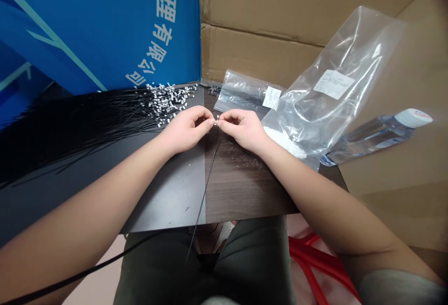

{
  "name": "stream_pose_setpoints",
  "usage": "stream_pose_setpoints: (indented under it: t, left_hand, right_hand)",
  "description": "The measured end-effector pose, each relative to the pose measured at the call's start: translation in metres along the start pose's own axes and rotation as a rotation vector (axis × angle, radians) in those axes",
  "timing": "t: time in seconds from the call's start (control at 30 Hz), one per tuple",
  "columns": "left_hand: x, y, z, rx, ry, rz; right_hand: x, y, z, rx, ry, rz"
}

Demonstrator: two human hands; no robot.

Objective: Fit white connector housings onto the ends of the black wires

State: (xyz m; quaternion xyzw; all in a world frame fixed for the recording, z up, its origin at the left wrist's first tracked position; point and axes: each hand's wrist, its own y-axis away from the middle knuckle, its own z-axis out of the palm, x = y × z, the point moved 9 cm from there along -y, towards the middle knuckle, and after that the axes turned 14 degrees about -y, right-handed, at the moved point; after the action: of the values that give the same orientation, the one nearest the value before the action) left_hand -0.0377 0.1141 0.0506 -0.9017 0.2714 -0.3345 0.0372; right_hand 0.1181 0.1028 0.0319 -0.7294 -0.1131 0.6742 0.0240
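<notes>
My left hand and my right hand meet over the middle of the table, thumb and forefinger pinched on each. Between the fingertips is a tiny white connector at the upper end of a thin black wire. From there the wire hangs down past the table's front edge toward my lap. The fingers partly cover the small pieces, so their exact fit is hidden. Left of my left hand lies a big bundle of black wires with many white tips.
Behind my right hand lies a small clear bag with a label. A larger clear plastic bag holds small white pieces. A water bottle leans by the cardboard at right. A blue printed panel stands behind the wires.
</notes>
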Motion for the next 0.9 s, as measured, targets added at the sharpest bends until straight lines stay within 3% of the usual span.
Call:
stream_pose_setpoints:
  t: [0.17,0.4,0.57,0.9]
  left_hand:
    - [-0.009,-0.002,0.002,-0.016,0.089,-0.060]
    - [-0.025,-0.002,0.003,0.094,0.476,-0.258]
    - [-0.024,0.004,0.022,0.008,0.743,-0.368]
    - [-0.022,0.006,0.027,-0.050,0.773,-0.438]
  right_hand:
    - [0.003,-0.001,0.000,-0.012,-0.063,0.037]
    - [0.015,0.001,0.004,-0.055,-0.129,0.159]
    - [0.016,0.005,0.011,-0.091,-0.184,0.209]
    - [0.016,0.009,0.014,-0.129,-0.279,0.296]
